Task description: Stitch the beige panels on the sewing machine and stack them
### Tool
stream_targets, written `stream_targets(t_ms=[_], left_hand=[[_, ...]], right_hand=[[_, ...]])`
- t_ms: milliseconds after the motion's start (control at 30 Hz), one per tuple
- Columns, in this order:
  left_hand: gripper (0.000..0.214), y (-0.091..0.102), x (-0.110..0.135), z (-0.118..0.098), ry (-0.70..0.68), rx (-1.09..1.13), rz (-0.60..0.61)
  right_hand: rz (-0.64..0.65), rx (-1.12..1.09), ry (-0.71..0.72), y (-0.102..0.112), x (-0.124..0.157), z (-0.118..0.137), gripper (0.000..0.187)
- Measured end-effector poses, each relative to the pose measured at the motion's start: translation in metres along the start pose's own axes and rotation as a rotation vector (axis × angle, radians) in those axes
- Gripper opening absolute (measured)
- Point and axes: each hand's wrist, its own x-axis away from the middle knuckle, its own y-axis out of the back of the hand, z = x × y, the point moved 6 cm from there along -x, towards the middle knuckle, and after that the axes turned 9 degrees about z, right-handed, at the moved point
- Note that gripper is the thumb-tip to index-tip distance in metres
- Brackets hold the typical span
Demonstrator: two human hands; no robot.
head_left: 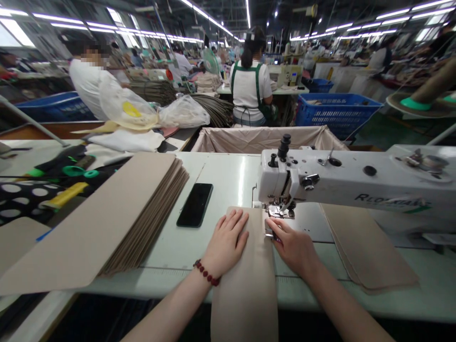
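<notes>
Beige panel [245, 299] is hanging over the near edge of the table [167, 259] and lying beneath the left hand [226, 242], which is pressing flat with its fingers spread. Right hand [290, 247] is curling along the panel's edge, just beside the presser foot [280, 211] of a sewing machine [338, 178]; whether it is pinching cannot be told. The panel is looking light and fairly stiff, best held flat near its edges. Farther left, a thick stack of matching panels [96, 218] is lying beside a phone [194, 205]. Ahead, a cloth-lined bin [263, 140] is hiding its contents, while a blue plastic crate [337, 114] is holding pale pieces [320, 101].
</notes>
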Motion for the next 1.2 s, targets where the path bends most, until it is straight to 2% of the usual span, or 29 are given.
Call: stream_targets(t_ms=[500,833,1200], left_hand=[[0.047,0.0084,0.0028,-0.0061,-0.069,0.073,0.022],[0.045,0.0077,0.0018,-0.0048,-0.063,0.074,0.063],[0.043,0.008,0.0023,-0.0068,-0.087,0.075,0.049]], right_hand=[[0.006,-0.014,0.007,-0.0014,0.0006,-0.0012,0.059],[-0.004,-0.045,0.006,-0.0019,0.0009,-0.0007,0.059],[-0.014,-0.048,0.014,-0.0003,0.0013,-0.0004,0.057]])
